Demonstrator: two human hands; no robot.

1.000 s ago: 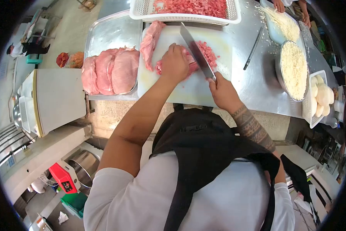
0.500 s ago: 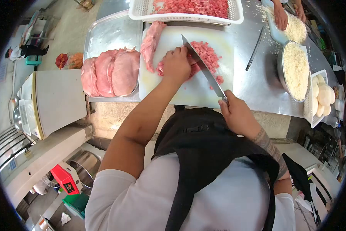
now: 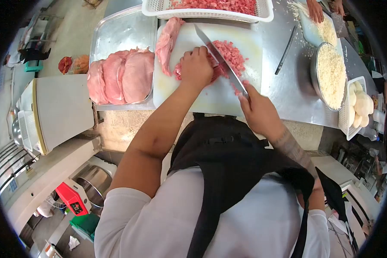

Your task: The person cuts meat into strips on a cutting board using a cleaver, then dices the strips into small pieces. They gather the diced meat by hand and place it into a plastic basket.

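My right hand (image 3: 259, 109) grips the handle of a long kitchen knife (image 3: 221, 60), its blade slanting up and left across the white cutting board (image 3: 176, 96). Under my left hand (image 3: 196, 69), the fingers are curled over a piece of raw meat (image 3: 217, 71), pressing it to the board beside the blade. Diced meat (image 3: 232, 56) lies heaped on the right side of the knife. A long uncut strip of meat (image 3: 167, 45) rests along the board's left edge. Part of the held meat is hidden by my hand and the blade.
Left of the board, large meat slabs (image 3: 122, 79) fill a metal tray (image 3: 124, 32). A white basket (image 3: 206, 17) of diced meat stands behind. A sharpening-steel-like rod (image 3: 286, 50), a bowl of chopped white food (image 3: 331, 77) and a basket of pale pieces (image 3: 350, 124) lie right. Another person's hand (image 3: 315, 10) works at upper right.
The knife and my right hand have shifted slightly up and left, toward my left hand. My left hand still holds the meat. The whole view has moved a little.
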